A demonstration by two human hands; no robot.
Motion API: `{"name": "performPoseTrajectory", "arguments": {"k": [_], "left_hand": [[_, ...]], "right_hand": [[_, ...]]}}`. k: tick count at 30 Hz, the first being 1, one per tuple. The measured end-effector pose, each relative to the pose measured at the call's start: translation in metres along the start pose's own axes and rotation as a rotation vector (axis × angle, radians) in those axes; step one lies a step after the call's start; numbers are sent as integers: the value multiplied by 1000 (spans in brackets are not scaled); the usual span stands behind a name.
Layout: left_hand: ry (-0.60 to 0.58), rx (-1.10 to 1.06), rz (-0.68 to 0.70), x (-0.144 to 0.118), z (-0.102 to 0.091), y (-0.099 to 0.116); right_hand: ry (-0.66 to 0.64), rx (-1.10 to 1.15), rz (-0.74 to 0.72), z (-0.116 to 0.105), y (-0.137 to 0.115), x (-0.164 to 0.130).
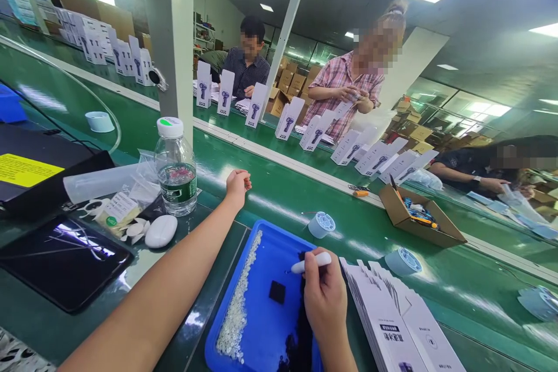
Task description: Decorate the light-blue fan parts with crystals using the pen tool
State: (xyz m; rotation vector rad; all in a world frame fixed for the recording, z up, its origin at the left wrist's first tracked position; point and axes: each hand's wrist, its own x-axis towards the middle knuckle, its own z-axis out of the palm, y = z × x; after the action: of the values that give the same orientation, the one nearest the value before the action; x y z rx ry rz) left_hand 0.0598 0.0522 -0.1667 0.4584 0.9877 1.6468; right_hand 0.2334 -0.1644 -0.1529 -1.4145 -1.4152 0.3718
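Left to right, you have: left hand, fingers curled over the green belt, contents not discernible; blue tray, holding loose small whitish pieces, one dark square lying apart mid-tray, and loose black pieces; white pen-like tool, gripped in your right hand, its tip near the square. Completed work: none identifiable; judging by the loose pieces, much appears left.

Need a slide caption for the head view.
Right hand holds a white pen-like tool over a blue tray of small pale pieces; left hand hangs over the green belt.
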Motion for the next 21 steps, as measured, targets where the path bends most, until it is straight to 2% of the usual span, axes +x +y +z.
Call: {"name": "performPoseTrajectory", "arguments": {"k": [6, 11, 17, 21], "left_hand": [[7, 22, -12, 0, 0, -2], [-12, 34, -25, 0, 1, -2], [-31, 43, -30, -4, 1, -1], [-27, 69, -29, -2, 2, 2]], "right_hand": [[-54, 13, -2, 0, -3, 0], [-182, -21, -83, 0, -7, -1], [-90, 55, -86, -3, -15, -4], [-244, 125, -63, 0, -15, -6]]}}
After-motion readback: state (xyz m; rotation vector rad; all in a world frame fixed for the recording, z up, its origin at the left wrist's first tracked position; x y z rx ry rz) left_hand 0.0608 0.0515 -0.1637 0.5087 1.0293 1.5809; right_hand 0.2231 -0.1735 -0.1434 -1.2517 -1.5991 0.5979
